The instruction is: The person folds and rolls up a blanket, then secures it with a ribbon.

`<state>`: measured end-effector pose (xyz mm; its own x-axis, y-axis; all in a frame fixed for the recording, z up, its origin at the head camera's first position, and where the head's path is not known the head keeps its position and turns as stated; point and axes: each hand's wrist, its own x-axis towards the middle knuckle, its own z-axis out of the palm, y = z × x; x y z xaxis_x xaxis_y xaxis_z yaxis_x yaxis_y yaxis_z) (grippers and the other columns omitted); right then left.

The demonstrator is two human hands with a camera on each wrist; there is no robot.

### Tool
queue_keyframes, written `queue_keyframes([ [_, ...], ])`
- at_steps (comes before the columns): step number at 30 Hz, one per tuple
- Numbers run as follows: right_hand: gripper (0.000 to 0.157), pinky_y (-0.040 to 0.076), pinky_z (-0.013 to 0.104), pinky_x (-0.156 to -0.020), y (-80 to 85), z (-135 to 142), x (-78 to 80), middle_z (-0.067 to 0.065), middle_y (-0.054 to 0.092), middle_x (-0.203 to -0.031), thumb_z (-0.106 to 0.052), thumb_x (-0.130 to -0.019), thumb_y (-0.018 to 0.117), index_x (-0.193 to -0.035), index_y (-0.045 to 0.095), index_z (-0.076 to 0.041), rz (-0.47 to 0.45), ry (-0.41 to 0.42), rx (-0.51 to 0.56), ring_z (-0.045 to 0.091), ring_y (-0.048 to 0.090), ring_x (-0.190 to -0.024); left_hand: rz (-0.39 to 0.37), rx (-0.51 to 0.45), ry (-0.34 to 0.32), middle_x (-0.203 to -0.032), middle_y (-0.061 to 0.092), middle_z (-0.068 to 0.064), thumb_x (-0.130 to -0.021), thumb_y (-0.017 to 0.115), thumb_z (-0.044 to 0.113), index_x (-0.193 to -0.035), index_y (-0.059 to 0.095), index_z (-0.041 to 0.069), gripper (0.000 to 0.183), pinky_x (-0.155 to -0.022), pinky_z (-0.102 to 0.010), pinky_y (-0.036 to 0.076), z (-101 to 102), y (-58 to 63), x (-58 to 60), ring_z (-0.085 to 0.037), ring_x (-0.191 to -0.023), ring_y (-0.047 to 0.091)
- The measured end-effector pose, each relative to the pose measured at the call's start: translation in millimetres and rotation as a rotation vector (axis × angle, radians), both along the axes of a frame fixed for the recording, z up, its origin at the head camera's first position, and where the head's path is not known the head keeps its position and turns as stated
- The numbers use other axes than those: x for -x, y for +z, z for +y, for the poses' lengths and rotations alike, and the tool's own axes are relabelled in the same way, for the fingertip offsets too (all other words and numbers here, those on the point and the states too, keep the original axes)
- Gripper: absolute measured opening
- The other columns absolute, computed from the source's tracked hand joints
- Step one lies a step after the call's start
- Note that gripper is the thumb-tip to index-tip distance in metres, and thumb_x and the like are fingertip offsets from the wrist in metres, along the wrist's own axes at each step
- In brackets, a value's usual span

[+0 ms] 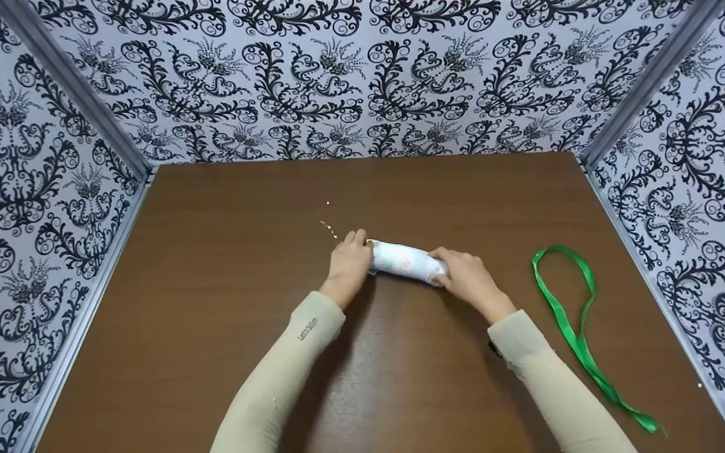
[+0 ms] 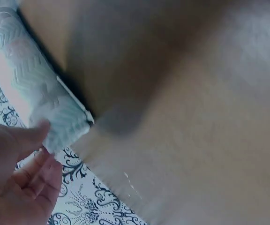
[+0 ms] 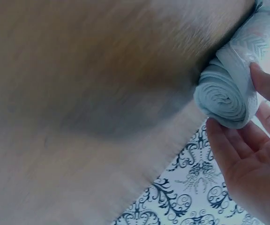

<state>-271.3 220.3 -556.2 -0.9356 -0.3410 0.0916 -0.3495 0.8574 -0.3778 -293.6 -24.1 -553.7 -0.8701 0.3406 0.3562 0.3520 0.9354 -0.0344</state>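
Left hand [image 1: 348,261] and right hand [image 1: 468,275], one at each end of a pale blue-and-white cylindrical roll of textured, soft-looking material [image 1: 403,261]; roll set crosswise between them, left end slightly farther, spiral layers visible at right end. Each hand: thumb and fingers pinching its end. Beneath: brown wood-grain tabletop [image 1: 211,264], extending left, near and far of the roll. Tiny white specks [image 1: 329,228], just beyond the left hand. Looped green satin-like ribbon [image 1: 564,314], right, apart from the right hand. Black-and-white scroll-patterned walls [image 1: 312,75], bounding left, far and right edges.
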Motion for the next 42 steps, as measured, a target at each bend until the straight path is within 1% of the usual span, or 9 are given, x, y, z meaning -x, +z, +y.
queue_keyframes([
  [4, 0.043, 0.056, 0.055, -0.080, 0.2, -8.2, -13.7, 0.017, 0.074, -0.113, -0.026, -0.083, 0.081, -0.120, 0.066, -0.009, 0.055, -0.044, -0.043, 0.042, 0.070, -0.096, -0.009, -0.032, 0.059, -0.093, 0.068, -0.009, -0.089, 0.057, 0.009, -0.102, 0.074, 0.007, 0.022, -0.061, -0.036, 0.058, 12.0, -0.4, -12.7, -0.024, -0.084, 0.067],
  [9, 0.046, 0.056, 0.054, -0.065, -1.2, -21.2, -35.2, 0.019, 0.075, -0.094, -0.028, -0.077, 0.085, -0.111, 0.065, -0.004, 0.170, -0.063, -0.097, 0.043, 0.069, -0.077, -0.357, -0.012, 0.138, -0.135, 0.059, -0.021, -0.101, 0.049, 0.044, -0.142, 0.052, 0.008, 0.054, -0.089, -0.041, 0.058, 30.7, 7.7, -17.3, -0.031, -0.125, 0.058],
  [13, 0.051, 0.054, 0.051, -0.055, -4.0, -34.3, -52.9, 0.021, 0.072, -0.081, -0.031, -0.072, 0.087, -0.104, 0.062, 0.000, 0.258, -0.055, -0.159, 0.041, 0.067, -0.065, -0.526, 0.015, 0.184, -0.159, 0.030, -0.027, -0.094, 0.037, 0.074, -0.157, 0.029, 0.010, 0.090, -0.120, -0.041, 0.034, 43.5, 4.9, -18.5, -0.036, -0.150, 0.029],
  [18, 0.055, 0.052, 0.046, -0.050, -5.9, -52.2, -76.1, 0.018, 0.070, -0.073, -0.030, -0.067, 0.090, -0.101, 0.061, 0.003, 0.328, -0.095, -0.260, 0.036, 0.065, -0.058, -0.546, -0.012, 0.154, -0.164, 0.009, -0.030, -0.088, 0.037, 0.081, -0.159, 0.018, 0.007, 0.104, -0.127, -0.044, 0.016, 53.5, -11.2, -28.6, -0.042, -0.154, 0.010],
  [26, 0.054, 0.048, 0.041, -0.042, -7.3, -73.2, -110.1, 0.014, 0.064, -0.060, -0.024, -0.060, 0.091, -0.094, 0.060, 0.006, 0.444, -0.212, -0.304, 0.031, 0.062, -0.048, -0.486, -0.058, -0.019, -0.164, 0.009, -0.030, -0.090, 0.049, 0.072, -0.158, 0.024, 0.007, 0.097, -0.126, -0.042, 0.018, 57.7, -21.1, -42.0, -0.041, -0.154, 0.011],
  [30, 0.058, 0.049, 0.041, -0.044, -0.9, -72.4, -124.7, 0.015, 0.066, -0.061, -0.031, -0.064, 0.090, -0.097, 0.063, 0.007, 0.371, -0.215, -0.298, 0.030, 0.063, -0.050, -0.491, -0.060, -0.110, -0.166, 0.008, -0.025, -0.090, 0.054, 0.069, -0.158, 0.026, 0.010, 0.094, -0.126, -0.041, 0.020, 57.8, -21.1, -48.6, -0.038, -0.155, 0.010],
  [34, 0.052, 0.051, 0.044, -0.048, 9.2, -56.6, -133.7, 0.017, 0.068, -0.067, -0.033, -0.072, 0.086, -0.100, 0.064, 0.005, 0.189, -0.149, -0.214, 0.033, 0.065, -0.056, -0.509, -0.087, -0.177, -0.168, 0.004, -0.019, -0.088, 0.056, 0.070, -0.159, 0.025, 0.015, 0.095, -0.126, -0.037, 0.020, 55.6, -28.1, -53.3, -0.035, -0.156, 0.005],
  [38, 0.037, 0.052, 0.043, -0.058, 21.2, -17.6, -123.5, 0.011, 0.072, -0.080, -0.032, -0.084, 0.079, -0.105, 0.068, -0.004, -0.066, -0.136, -0.047, 0.029, 0.068, -0.066, -0.470, -0.075, -0.217, -0.167, 0.006, -0.019, -0.087, 0.055, 0.071, -0.159, 0.025, 0.016, 0.095, -0.126, -0.036, 0.020, 49.0, -31.5, -54.1, -0.034, -0.156, 0.008],
  [42, 0.034, 0.054, 0.048, -0.069, 34.6, 40.0, -106.8, 0.011, 0.075, -0.092, -0.033, -0.091, 0.070, -0.112, 0.070, -0.006, -0.120, -0.253, 0.029, 0.031, 0.070, -0.077, -0.454, -0.060, -0.277, -0.167, 0.008, -0.022, -0.088, 0.054, 0.070, -0.158, 0.026, 0.014, 0.094, -0.126, -0.039, 0.019, 44.4, -27.5, -52.4, -0.036, -0.155, 0.010],
])
